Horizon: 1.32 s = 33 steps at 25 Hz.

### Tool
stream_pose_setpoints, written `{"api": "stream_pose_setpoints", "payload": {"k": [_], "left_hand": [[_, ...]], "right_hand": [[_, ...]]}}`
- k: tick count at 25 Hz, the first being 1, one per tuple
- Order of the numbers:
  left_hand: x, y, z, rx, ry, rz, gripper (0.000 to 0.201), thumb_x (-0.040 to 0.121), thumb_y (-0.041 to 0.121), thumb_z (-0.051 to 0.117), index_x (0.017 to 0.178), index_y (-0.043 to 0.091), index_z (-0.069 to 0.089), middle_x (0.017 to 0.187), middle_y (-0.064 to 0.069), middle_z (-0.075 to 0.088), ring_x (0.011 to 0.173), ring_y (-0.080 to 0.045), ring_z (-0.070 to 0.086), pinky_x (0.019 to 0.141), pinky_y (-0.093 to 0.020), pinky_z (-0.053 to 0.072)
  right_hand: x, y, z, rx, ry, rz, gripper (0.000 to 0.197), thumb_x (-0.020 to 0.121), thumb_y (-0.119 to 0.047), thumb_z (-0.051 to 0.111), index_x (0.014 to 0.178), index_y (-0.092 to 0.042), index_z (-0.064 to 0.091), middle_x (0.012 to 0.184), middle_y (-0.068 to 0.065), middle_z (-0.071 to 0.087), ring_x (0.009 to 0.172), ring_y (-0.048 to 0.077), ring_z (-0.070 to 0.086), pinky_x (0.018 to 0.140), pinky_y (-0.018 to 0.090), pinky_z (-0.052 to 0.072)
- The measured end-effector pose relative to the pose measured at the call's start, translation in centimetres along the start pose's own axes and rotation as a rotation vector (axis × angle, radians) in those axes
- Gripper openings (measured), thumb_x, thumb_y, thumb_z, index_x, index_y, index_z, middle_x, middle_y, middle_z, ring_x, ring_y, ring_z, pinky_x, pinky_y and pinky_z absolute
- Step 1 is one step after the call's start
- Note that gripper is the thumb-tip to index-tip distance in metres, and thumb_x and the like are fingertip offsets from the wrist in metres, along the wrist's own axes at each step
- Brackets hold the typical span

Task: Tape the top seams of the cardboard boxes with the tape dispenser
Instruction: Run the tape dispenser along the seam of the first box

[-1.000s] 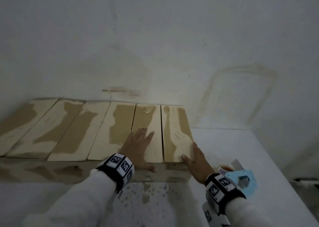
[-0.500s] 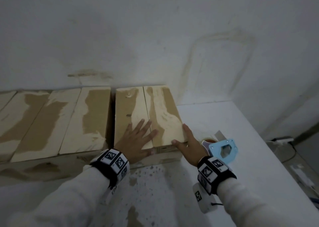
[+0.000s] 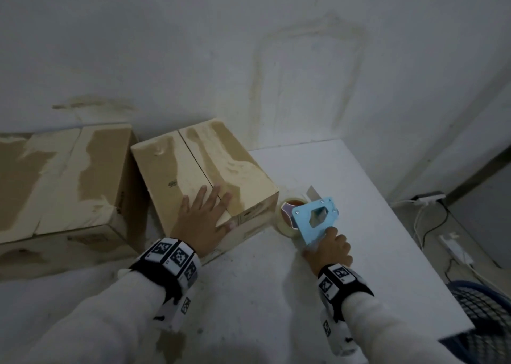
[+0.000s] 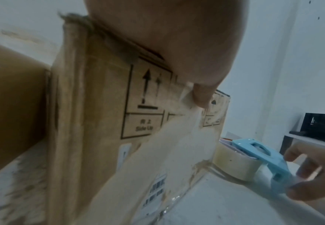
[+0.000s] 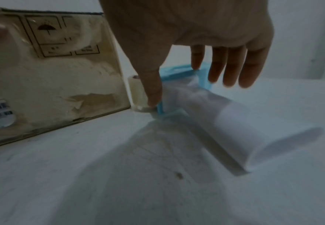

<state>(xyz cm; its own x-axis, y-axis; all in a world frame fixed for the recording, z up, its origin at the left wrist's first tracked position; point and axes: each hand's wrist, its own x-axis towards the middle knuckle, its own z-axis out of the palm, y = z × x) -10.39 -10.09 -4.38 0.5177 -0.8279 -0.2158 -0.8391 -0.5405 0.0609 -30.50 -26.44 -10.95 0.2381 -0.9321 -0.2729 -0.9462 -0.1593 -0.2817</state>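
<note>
Looking down from the head view, your left hand (image 3: 203, 218) lies flat with fingers spread on top of the nearer cardboard box (image 3: 204, 178), across its open centre seam (image 3: 203, 172). That box sits angled on the white bench (image 3: 359, 197), apart from a second cardboard box (image 3: 69, 178) on its left. Your right hand (image 3: 329, 250) reaches to the blue tape dispenser (image 3: 315, 219), which rests on the bench just beside the nearer box's right corner.

From the left wrist view, your thumb (image 4: 202, 97) hooks over the box's front top edge, above the printed up-arrow mark (image 4: 147, 89). The dispenser's clear tape roll (image 4: 234, 162) is to the right, with your right hand's fingers (image 4: 309, 167) at the blue frame.

From the right wrist view, your right hand's fingers (image 5: 217, 64) hang relaxed and straight over the dispenser's white handle (image 5: 234, 126), thumb touching near the roll, not yet wrapped around it.
</note>
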Motion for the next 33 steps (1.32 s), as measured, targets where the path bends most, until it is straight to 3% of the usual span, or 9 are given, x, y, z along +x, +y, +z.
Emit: {"api": "stream_pose_setpoints", "payload": {"k": [4,10,13,17,21,24,26,28,33], "left_hand": [[-0.1,2.3,-0.1,0.016,-0.020,-0.093,0.066,0.095,0.057,0.020,0.150,0.031,-0.005,0.159,0.003,-0.013,0.147,-0.022,-0.010,0.116,-0.051,0.003],[0.2,4.7,0.0,-0.021,-0.018,-0.178,0.065,0.095,0.057,0.019,0.150,0.030,-0.004,0.159,0.003,-0.012,0.147,-0.024,-0.009,0.115,-0.053,0.005],[1.0,7.8,-0.5,-0.073,-0.031,-0.237,0.064,0.096,0.055,0.020,0.150,0.028,-0.002,0.159,0.001,-0.011,0.147,-0.028,-0.008,0.114,-0.055,0.006],[1.5,12.4,-1.3,-0.026,-0.063,-0.228,0.071,0.093,0.058,0.028,0.149,0.026,-0.002,0.159,-0.004,-0.008,0.145,-0.036,-0.003,0.112,-0.055,0.012],[0.9,13.3,-2.9,-0.061,-0.123,-0.081,0.067,0.090,0.061,0.032,0.146,0.029,0.017,0.158,-0.001,0.008,0.142,-0.035,0.013,0.111,-0.050,0.021],[1.1,10.8,-5.9,-0.751,0.056,-0.211,0.049,0.095,0.050,0.034,0.128,0.018,0.052,0.137,-0.005,0.049,0.124,-0.030,0.047,0.103,-0.041,0.038],[1.5,8.6,-8.3,-1.348,0.159,-0.412,0.060,0.094,0.054,0.036,0.126,0.007,0.054,0.125,-0.010,0.059,0.101,-0.027,0.061,0.087,-0.035,0.047],[1.7,6.5,-10.4,-1.742,0.056,-0.459,0.075,0.089,0.065,0.032,0.124,0.001,0.049,0.120,-0.015,0.060,0.092,-0.026,0.064,0.077,-0.035,0.049],[2.9,3.7,-12.5,-1.957,-0.093,-0.365,0.085,0.086,0.067,0.036,0.127,-0.006,0.049,0.117,-0.020,0.061,0.102,-0.031,0.060,0.099,-0.040,0.043]], "right_hand": [[2.0,0.6,0.8,0.347,-0.025,0.012,0.043,0.083,-0.018,0.059,0.117,-0.006,0.036,0.117,0.020,0.054,0.108,0.040,0.054,0.089,0.047,0.046],[3.9,1.7,-1.5,0.629,-0.053,-0.125,0.054,0.087,-0.003,0.049,0.136,-0.006,0.026,0.127,0.027,0.050,0.114,0.040,0.051,0.095,0.044,0.041],[4.6,1.5,-5.6,0.850,-0.017,-0.149,0.054,0.088,-0.006,0.050,0.137,-0.011,0.028,0.112,0.019,0.056,0.097,0.030,0.054,0.084,0.036,0.043],[4.6,0.5,-11.1,1.006,0.030,-0.266,0.057,0.073,-0.011,0.065,0.125,-0.017,0.041,0.098,0.011,0.061,0.085,0.029,0.060,0.081,0.044,0.054],[3.4,-2.3,-14.7,1.092,-0.081,-0.408,0.040,0.071,-0.012,0.073,0.107,-0.004,0.057,0.080,0.009,0.063,0.057,0.017,0.060,0.048,0.027,0.051],[1.9,-4.2,-15.7,1.136,-0.185,-0.478,0.027,0.076,-0.012,0.071,0.098,0.001,0.060,0.066,0.010,0.058,0.044,0.013,0.054,0.041,0.022,0.046],[1.0,-5.2,-15.8,1.112,-0.229,-0.543,0.024,0.076,-0.012,0.072,0.092,0.000,0.059,0.062,0.009,0.057,0.043,0.013,0.054,0.041,0.023,0.047],[0.3,-6.2,-15.6,1.068,-0.264,-0.608,0.021,0.075,-0.011,0.073,0.087,-0.002,0.059,0.059,0.007,0.058,0.042,0.011,0.054,0.042,0.023,0.047],[-0.2,-8.7,-14.1,0.993,-0.298,-0.674,0.028,0.071,-0.012,0.076,0.089,-0.005,0.058,0.063,0.007,0.061,0.047,0.013,0.055,0.045,0.026,0.046]]}}
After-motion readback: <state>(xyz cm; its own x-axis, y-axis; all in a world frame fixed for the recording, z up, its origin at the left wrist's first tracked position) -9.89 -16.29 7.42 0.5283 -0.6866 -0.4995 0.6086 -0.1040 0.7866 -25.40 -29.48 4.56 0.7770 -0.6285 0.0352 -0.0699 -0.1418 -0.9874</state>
